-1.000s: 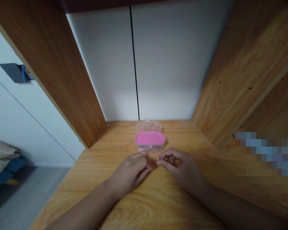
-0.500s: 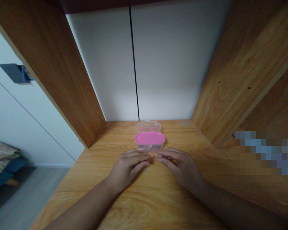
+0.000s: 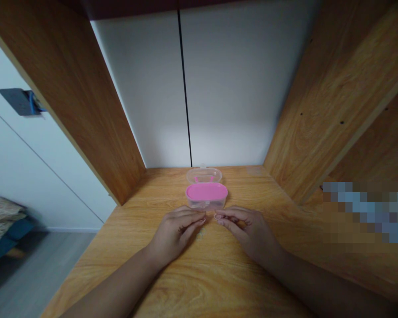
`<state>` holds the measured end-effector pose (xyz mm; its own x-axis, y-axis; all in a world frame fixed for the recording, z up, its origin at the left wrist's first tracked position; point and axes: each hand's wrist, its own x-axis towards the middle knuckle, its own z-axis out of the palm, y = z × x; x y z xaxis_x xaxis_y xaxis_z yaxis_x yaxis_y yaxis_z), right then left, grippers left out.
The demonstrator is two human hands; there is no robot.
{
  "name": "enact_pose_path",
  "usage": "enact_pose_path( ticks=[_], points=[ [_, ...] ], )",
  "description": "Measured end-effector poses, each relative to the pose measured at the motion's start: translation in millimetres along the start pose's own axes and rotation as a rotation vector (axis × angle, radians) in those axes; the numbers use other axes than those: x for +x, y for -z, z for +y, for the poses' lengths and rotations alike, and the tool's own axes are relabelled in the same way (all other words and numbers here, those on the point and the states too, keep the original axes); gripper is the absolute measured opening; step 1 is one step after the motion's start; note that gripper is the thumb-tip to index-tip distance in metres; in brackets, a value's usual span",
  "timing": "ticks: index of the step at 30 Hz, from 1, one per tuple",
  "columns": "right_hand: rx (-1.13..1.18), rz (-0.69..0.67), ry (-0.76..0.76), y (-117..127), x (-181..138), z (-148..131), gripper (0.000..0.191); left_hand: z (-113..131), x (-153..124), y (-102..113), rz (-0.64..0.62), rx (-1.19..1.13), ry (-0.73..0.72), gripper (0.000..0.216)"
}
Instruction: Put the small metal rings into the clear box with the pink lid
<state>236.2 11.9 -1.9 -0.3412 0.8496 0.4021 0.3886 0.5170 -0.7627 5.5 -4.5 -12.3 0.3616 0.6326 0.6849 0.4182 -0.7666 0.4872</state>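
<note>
Both my hands rest on the wooden desk [image 3: 219, 282], fingertips almost meeting just in front of a small clear box [image 3: 206, 196] with a pink inside and its clear lid [image 3: 204, 174] folded back. My left hand [image 3: 175, 232] pinches a tiny ring [image 3: 204, 219] between thumb and forefinger. In the same way, my right hand [image 3: 248, 232] pinches a tiny pale ring [image 3: 216, 217]. The rings are too small to make out in detail. A faint small thing [image 3: 200, 234] lies on the desk under my left fingers.
The desk sits in a nook with wooden side panels left [image 3: 79, 101] and right [image 3: 321, 110] and a white back wall [image 3: 219, 88]. A blurred patch [image 3: 365, 212] covers part of the right side. Floor and a bed edge [image 3: 3, 216] lie to the left.
My hands have slid slightly forward toward the pink box and lowered flat. The dark ring seen above my left fingertips a second ago no longer shows as clearly.
</note>
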Motion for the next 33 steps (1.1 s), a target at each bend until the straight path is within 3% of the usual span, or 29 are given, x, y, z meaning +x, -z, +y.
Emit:
enact_pose_path(
  ticks=[8,18,24,33],
  points=[
    [0.034,0.028,-0.008,-1.4,-3.1,-2.4,0.004,4.9,1.2,1.7,0.058,-0.037,0.043,0.009],
    [0.057,0.026,0.034,-0.9,-2.1,-3.2,0.009,12.8,4.5,4.0,0.072,-0.021,0.077,0.019],
    [0.021,0.01,0.065,-0.2,-2.4,-7.2,0.002,10.3,2.1,1.6,0.049,0.003,0.062,0.009],
    [0.036,-0.081,0.214,-0.6,-5.2,-8.2,0.015,4.6,0.8,-0.6,-0.01,-0.025,0.001,0.012]
  ],
)
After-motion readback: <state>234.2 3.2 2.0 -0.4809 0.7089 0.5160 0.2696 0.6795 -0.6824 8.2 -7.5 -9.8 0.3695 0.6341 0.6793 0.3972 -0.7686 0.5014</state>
